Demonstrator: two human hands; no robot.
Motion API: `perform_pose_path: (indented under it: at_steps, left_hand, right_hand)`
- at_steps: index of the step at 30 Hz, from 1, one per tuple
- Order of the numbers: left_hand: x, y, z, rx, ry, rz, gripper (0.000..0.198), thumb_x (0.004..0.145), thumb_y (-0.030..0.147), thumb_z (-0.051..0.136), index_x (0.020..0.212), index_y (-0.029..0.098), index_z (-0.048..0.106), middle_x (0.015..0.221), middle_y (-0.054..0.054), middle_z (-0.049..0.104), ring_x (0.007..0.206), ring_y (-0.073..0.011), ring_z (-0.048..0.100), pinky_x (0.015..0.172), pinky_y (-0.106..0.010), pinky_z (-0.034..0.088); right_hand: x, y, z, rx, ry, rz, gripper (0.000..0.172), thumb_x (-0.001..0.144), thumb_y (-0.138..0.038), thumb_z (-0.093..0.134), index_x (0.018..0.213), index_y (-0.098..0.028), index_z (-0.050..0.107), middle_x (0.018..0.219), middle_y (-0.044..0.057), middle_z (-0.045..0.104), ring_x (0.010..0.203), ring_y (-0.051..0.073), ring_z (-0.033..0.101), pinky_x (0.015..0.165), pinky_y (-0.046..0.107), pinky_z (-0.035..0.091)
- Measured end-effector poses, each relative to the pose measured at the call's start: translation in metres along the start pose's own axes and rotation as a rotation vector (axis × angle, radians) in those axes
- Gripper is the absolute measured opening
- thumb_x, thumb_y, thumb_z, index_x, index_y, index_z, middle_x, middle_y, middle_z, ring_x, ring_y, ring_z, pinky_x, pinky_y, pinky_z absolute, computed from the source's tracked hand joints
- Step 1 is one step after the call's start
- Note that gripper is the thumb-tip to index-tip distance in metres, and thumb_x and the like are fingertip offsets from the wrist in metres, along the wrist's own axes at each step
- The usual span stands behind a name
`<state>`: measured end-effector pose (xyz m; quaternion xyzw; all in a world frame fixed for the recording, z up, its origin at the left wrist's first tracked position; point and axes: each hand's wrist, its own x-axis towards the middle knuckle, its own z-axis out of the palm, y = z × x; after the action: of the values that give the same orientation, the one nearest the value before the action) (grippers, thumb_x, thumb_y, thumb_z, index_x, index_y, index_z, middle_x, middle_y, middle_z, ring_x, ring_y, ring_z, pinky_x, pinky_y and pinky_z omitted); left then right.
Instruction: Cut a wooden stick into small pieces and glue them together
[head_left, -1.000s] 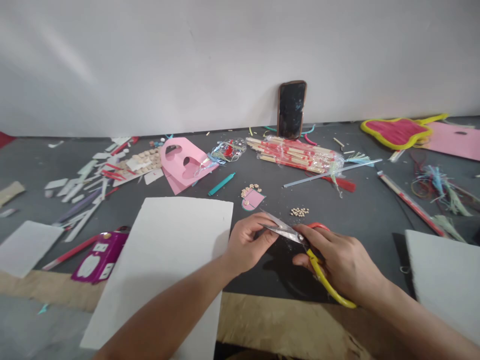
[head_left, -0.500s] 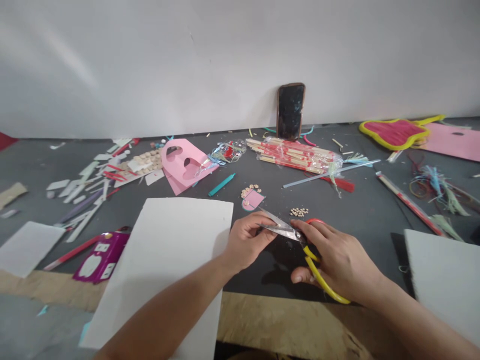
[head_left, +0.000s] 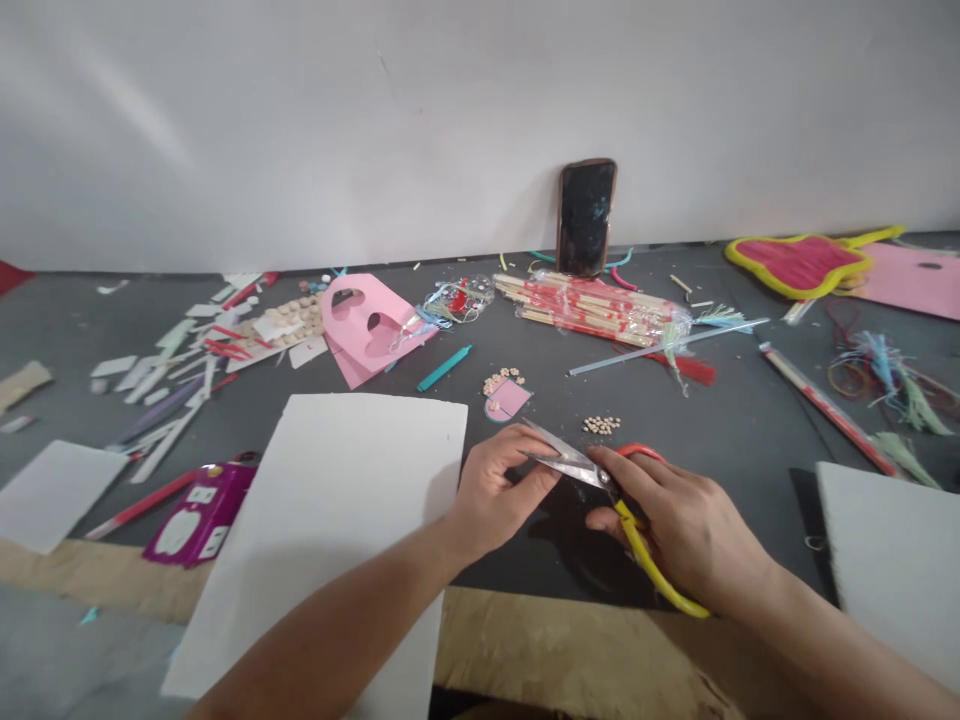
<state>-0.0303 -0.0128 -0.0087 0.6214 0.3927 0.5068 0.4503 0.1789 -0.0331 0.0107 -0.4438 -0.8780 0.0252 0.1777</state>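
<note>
Scissors (head_left: 581, 468) with red and yellow handles are in my right hand (head_left: 694, 520), its fingers wrapped round the grips and the thumb low. The blades stand apart and point left. My left hand (head_left: 499, 490) reaches to them, fingers and thumb pinched at the blades; whatever small thing lies in the pinch is too small to make out. Just beyond the fingertips lies a pink paper shape (head_left: 508, 400) with small pale pieces (head_left: 502, 380) on and around it. A little pile of pale beads (head_left: 601, 425) sits above the scissors.
A white board (head_left: 360, 470) lies under my left forearm. Behind are pink cutout paper (head_left: 375, 325), a teal pen (head_left: 444, 368), plastic-wrapped sticks (head_left: 600, 308) and a phone (head_left: 586, 217) leaning on the wall. Scraps (head_left: 165, 370) crowd the left; another white board (head_left: 892, 560) lies right.
My right hand and the scissors have shifted slightly right, and the thumb and yellow handle sit differently. My left hand keeps nearly the same place and pinch.
</note>
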Motion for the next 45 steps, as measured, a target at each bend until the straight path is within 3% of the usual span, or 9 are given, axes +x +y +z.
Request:
perform_pose_path:
  at_steps: [7,12,16,24,31,36,45]
  left_hand:
    - [0.004,0.0047,0.0005,-0.206,-0.054,-0.196,0.024,0.075,0.039,0.071,0.068,0.016,0.068,0.069,-0.004,0.064,0.064,-0.0141,0.058,0.061,-0.026,0.047]
    - [0.0068,0.0076,0.0003,-0.277,-0.03,-0.295,0.03,0.068,0.044,0.076,0.064,0.016,0.068,0.067,-0.002,0.062,0.061,-0.0123,0.056,0.058,-0.025,0.045]
    - [0.0055,0.0067,0.0009,-0.265,-0.005,-0.231,0.024,0.072,0.039,0.074,0.066,0.016,0.067,0.067,-0.001,0.062,0.06,-0.0114,0.055,0.057,-0.024,0.044]
    - [-0.0016,0.0034,-0.0022,-0.014,-0.008,-0.028,0.008,0.083,0.026,0.063,0.081,0.02,0.068,0.083,-0.005,0.067,0.08,-0.0176,0.063,0.071,-0.03,0.05]
    - [-0.0026,0.0038,-0.0021,0.029,-0.012,0.003,0.006,0.084,0.02,0.061,0.082,0.019,0.067,0.084,-0.005,0.066,0.079,-0.0167,0.064,0.075,-0.03,0.051]
    - [-0.0011,0.0034,-0.0029,0.128,0.012,0.126,0.007,0.083,0.015,0.061,0.082,0.018,0.067,0.083,-0.005,0.066,0.081,-0.0168,0.063,0.076,-0.03,0.051]
    - [-0.0008,0.0005,-0.0026,0.166,0.017,0.11,0.007,0.081,0.013,0.063,0.081,0.018,0.068,0.082,-0.004,0.067,0.079,-0.0155,0.063,0.075,-0.029,0.052]
  right_hand:
    - [-0.0006,-0.0017,-0.0006,0.02,-0.02,0.019,0.048,0.095,-0.051,0.038,0.114,-0.012,0.06,0.085,0.011,0.07,0.066,0.02,0.066,0.054,0.028,0.049]
    - [0.0014,0.0004,0.0019,-0.017,-0.011,0.03,0.06,0.089,-0.062,0.041,0.119,-0.012,0.057,0.093,0.013,0.069,0.075,0.024,0.068,0.057,0.031,0.051]
    - [0.0027,-0.0002,-0.0001,0.019,-0.038,0.024,0.073,0.082,-0.071,0.043,0.121,-0.011,0.054,0.096,0.014,0.067,0.078,0.025,0.068,0.059,0.032,0.052]
    - [0.0036,-0.0017,-0.0017,0.029,-0.05,0.013,0.083,0.075,-0.077,0.046,0.122,-0.01,0.052,0.097,0.016,0.066,0.084,0.029,0.067,0.06,0.036,0.054]
    - [0.0024,0.0021,0.0012,0.091,-0.073,0.011,0.079,0.077,-0.073,0.049,0.125,-0.01,0.05,0.1,0.017,0.065,0.088,0.03,0.066,0.065,0.038,0.055]
    - [0.0018,0.0016,0.0008,0.108,-0.063,0.003,0.076,0.08,-0.071,0.048,0.125,-0.009,0.05,0.1,0.016,0.065,0.086,0.029,0.067,0.064,0.037,0.055]
    - [0.002,0.0021,0.0036,0.056,-0.033,0.005,0.071,0.084,-0.067,0.045,0.125,-0.01,0.05,0.099,0.015,0.066,0.085,0.029,0.067,0.062,0.036,0.055]
